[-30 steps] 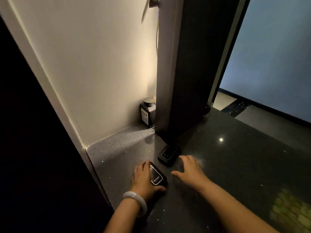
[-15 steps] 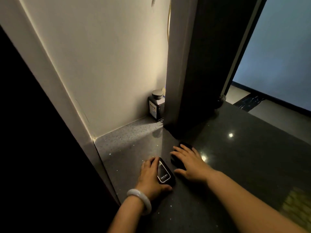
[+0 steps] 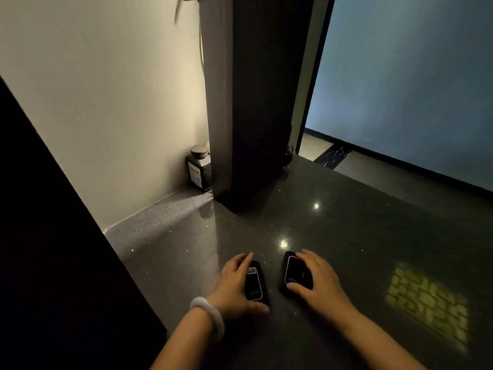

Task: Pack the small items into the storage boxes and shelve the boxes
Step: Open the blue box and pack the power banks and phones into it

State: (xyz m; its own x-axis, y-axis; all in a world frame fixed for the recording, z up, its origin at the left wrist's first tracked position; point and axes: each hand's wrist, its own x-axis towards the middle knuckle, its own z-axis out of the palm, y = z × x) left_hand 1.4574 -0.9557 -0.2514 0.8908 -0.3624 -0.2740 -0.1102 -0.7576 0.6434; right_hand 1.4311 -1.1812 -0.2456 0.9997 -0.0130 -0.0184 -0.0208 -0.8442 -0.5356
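— What does the head view give you?

— I see two small black boxes on the dark speckled counter [image 3: 346, 236], both in front of the dark vertical panel [image 3: 256, 102]. The left box [image 3: 254, 285] is glossy, with a pale outlined lid and small print I cannot read. The right box [image 3: 294, 273] looks the same, lid rim catching light.

— And the hands?

— My left hand [image 3: 234, 287], white bangle [image 3: 209, 316] at the wrist, grips the left box, fingers over its far end, thumb at the near corner. My right hand [image 3: 317, 284] clasps the right box the same way. The boxes sit just beside each other, apart.

— Anything else?

— A dark capped bottle [image 3: 198, 169] stands left of the panel, against the wall [image 3: 106, 102].
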